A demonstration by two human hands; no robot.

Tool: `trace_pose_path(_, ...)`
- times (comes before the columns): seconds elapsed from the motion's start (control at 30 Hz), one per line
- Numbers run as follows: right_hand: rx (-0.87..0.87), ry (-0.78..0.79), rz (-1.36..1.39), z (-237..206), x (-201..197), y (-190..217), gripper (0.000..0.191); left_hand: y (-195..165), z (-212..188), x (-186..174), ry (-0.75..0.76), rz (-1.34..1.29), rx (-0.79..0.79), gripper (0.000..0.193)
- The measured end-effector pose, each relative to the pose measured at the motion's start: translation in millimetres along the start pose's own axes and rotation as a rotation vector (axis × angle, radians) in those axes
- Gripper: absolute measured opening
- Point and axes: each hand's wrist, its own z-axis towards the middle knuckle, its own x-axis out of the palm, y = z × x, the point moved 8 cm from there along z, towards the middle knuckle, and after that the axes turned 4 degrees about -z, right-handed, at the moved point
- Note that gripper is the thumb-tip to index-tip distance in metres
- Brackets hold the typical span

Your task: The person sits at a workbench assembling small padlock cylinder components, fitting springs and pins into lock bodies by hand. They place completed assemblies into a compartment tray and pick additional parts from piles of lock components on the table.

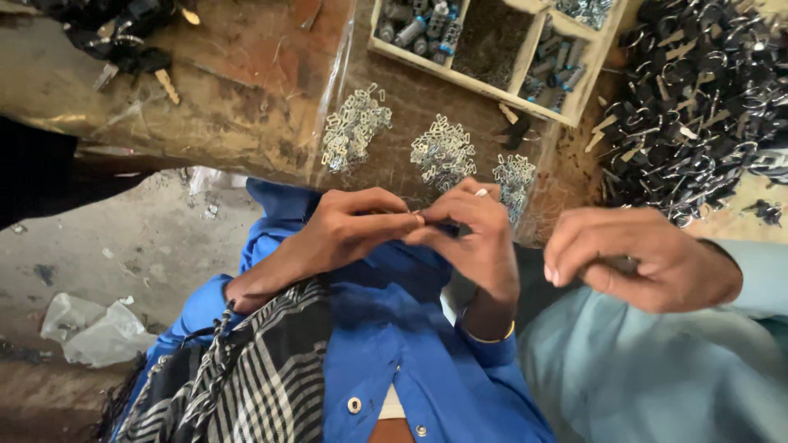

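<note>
Left hand point(349, 230): raised in front of the blue shirt point(410, 328), fingers curled, thumb and forefinger pressed together on a small part point(420, 220) at the fingertips.
Right hand point(476, 238): meets the left hand at the same spot, fingertips pinching the same small part from the other side; thin yellow bangle point(492, 338) on the wrist.
Small part: held between both hands, just below the edge of the workbench point(246, 98); mostly hidden by the fingers, shape hard to tell.
Metal clip piles point(443, 152): three heaps of small pale metal loops on the bench, just beyond the hands, set side by side, apart from each other.
Wooden tray point(525, 61): farther back on the bench, split into compartments with small dark and silvery cylinders and fine dark pieces.
Dark heap point(706, 98): big pile of black and silvery ring-shaped parts, right of the tray.
Other person's hand point(640, 258): to the right, pale teal sleeve, fingers curled loosely, apart from the wearer's hands; contents not visible.
Checked scarf point(238, 377): black and white, draped over the lap at lower left.
Floor point(123, 246): grey, with a crumpled plastic bag point(94, 328).
</note>
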Motion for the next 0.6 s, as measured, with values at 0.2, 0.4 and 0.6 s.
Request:
trace_pose_path(0.2,0.25,-0.427,-0.635,4,-58,-40,0.035,-2,12,-8,-0.12,-0.093,-0.037,0.032)
trace_pose_path(0.4,-0.006,-0.617,0.324,-17,-75,-57,0.02,3,15,-14,-0.191,-0.007,-0.075,0.041)
trace_pose_path(0.6,0.198,-0.452,1.02,-33,-33,-69,0.017,2,15,-16,-0.225,-0.015,-0.012,0.028)
